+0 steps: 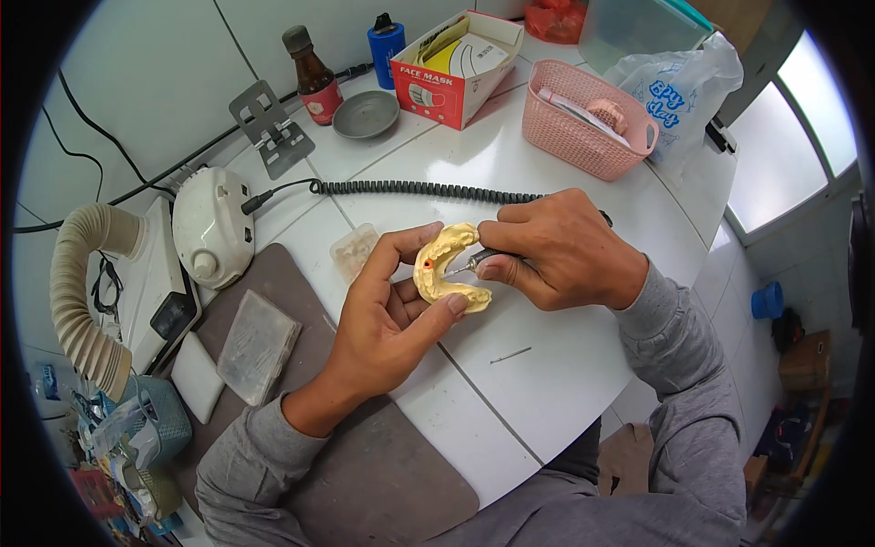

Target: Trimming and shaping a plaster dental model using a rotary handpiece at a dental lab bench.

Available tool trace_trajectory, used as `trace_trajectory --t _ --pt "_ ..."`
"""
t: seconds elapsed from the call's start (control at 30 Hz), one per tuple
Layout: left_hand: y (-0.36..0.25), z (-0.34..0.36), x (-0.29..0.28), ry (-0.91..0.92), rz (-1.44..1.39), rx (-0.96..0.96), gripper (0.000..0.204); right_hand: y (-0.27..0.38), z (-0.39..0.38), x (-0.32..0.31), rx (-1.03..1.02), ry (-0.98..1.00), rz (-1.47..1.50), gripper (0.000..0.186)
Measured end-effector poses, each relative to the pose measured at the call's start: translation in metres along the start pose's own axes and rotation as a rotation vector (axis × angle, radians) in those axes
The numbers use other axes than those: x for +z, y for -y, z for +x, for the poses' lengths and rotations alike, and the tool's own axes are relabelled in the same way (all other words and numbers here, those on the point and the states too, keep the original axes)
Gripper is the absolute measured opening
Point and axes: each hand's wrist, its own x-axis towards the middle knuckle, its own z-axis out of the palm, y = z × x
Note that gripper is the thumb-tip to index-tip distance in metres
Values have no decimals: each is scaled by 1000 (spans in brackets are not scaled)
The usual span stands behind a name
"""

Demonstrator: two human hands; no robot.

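A pale yellow, horseshoe-shaped dental plaster model point(453, 239) with a small orange-red spot is gripped in my left hand point(378, 342), thumb on its lower end and fingers behind it. My right hand point(570, 260) is closed around a dark rotary handpiece point(483, 259). Its thin metal bit points left into the inner curve of the model; I cannot tell whether the tip touches. Part of the handpiece is hidden by my fingers. Below the hands, a loose thin metal bit point(510, 355) lies on the white tiled table.
A black coiled cord point(419, 189) runs from the white control box point(211, 228) behind my hands. A ribbed hose point(77, 301) bends down at left. Flat clear case point(259, 346) rests on the brown mat point(383, 465). Brown bottle, mask box point(437, 91) and pink basket point(565, 137) stand behind.
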Motion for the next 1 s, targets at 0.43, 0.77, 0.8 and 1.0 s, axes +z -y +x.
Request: trace_trajectory --t 0.43,0.77,0.8,1.0 --pt "0 0 -1 2 20 10 64 1 0 1 9 5 1 34" --pt "1 0 -1 5 14 19 64 0 -1 3 8 -16 2 33" --pt "1 0 -1 3 13 16 63 0 -1 3 9 -18 10 33" --pt "0 1 -1 1 2 23 64 0 0 4 10 -13 11 33"
